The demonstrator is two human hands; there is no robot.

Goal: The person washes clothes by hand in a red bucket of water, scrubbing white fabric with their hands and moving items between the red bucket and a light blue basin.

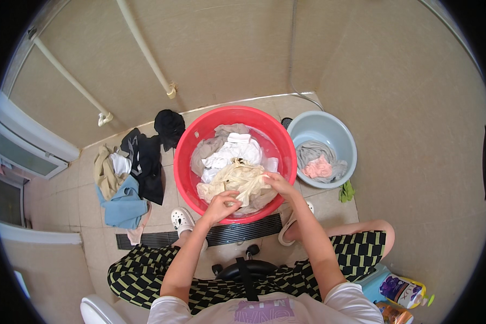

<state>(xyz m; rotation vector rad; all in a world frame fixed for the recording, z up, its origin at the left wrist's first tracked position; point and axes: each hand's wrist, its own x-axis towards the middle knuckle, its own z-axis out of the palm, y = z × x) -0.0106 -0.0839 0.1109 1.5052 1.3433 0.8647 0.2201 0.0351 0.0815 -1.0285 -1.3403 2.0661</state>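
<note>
A large red plastic basin (235,110) stands on the tiled floor in front of me, with wet clothes and some water inside. My right hand (278,183) pinches the right side of a cream-coloured garment (237,178) at the near side of the basin. At that garment's lower left edge is my left hand (222,205), fingers bent; whether they grip the cloth I cannot tell. White clothes (243,152) lie just beyond the cream garment, and greyish-beige cloth (206,152) lies along the basin's left and far inside.
To the right stands a light blue basin (322,117) holding grey and pink cloth. Dark (150,162), khaki (105,170) and blue clothes (123,206) lie on the floor at left. A green cloth (346,191), a black drain grate (243,231) and detergent packs (401,289) are nearby.
</note>
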